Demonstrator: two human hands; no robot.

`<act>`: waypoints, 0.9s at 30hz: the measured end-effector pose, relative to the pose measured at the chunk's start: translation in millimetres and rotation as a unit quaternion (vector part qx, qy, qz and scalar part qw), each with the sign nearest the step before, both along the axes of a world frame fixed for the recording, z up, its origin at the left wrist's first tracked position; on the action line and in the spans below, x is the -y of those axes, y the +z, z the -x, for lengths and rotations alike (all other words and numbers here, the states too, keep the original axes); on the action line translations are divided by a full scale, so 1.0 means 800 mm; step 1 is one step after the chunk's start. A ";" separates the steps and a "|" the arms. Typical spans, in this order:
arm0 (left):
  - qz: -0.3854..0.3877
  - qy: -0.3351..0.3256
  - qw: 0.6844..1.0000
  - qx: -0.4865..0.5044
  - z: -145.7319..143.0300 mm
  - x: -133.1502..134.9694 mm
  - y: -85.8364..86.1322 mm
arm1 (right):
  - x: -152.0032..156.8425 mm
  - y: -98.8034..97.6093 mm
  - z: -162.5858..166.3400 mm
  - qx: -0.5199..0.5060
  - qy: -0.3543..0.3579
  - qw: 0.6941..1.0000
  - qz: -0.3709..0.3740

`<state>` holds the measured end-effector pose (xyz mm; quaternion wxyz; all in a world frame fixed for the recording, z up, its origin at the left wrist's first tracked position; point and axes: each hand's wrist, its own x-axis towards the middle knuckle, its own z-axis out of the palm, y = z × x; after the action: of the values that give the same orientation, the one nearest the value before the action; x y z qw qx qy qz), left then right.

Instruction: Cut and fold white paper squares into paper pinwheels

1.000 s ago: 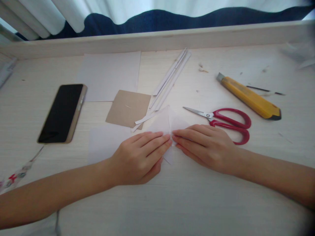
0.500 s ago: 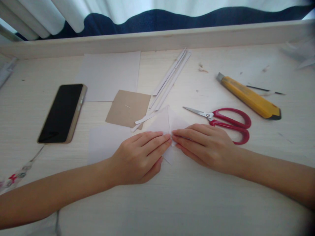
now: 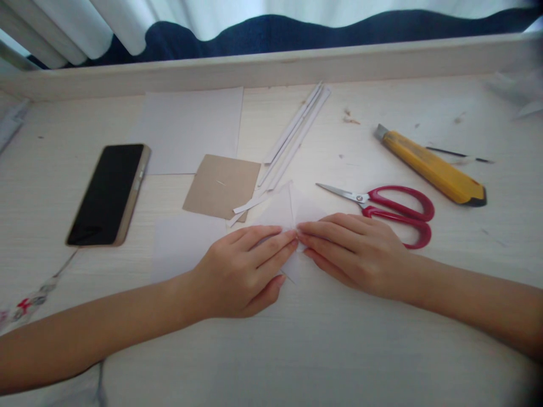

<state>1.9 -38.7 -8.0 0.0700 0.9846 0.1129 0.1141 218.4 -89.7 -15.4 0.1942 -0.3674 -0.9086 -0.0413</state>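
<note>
A folded piece of white paper (image 3: 278, 207) lies on the table with its pointed top facing away from me and a crease line running down its middle. My left hand (image 3: 241, 271) is closed over its left side, fingertips pressing near the middle crease. From the other side, my right hand (image 3: 356, 249) grips the paper with fingers held together. The fingertips of both hands almost meet at the crease. Much of the paper's lower part is hidden under the hands.
Red-handled scissors (image 3: 377, 200) lie just beyond my right hand, with a yellow utility knife (image 3: 432, 167) behind them. Paper strips (image 3: 297, 133), a brown card square (image 3: 223, 183) and white sheets (image 3: 190, 130) lie beyond the paper. A phone (image 3: 108, 195) rests at left.
The fingers of my left hand have shifted slightly, its thumb moving a little to the right. The paper and my right hand look nearly the same.
</note>
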 end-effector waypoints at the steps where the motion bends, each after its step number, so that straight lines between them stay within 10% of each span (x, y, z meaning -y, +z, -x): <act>1: -0.001 0.000 1.000 0.002 0.000 0.000 0.000 | 0.001 0.001 -0.001 -0.005 0.006 1.000 -0.012; 8: 0.003 -0.002 1.000 0.007 -0.002 0.000 0.000 | 0.008 0.007 -0.005 0.001 0.135 0.985 -0.110; 27: -0.013 0.013 1.000 0.020 -0.002 0.003 -0.001 | 0.008 0.004 -0.002 0.004 0.111 0.991 -0.076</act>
<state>3.9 -41.0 -8.6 0.0582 0.9813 0.1230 0.1358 219.8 -96.0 -11.8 0.2210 -0.2486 -0.9388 -0.0897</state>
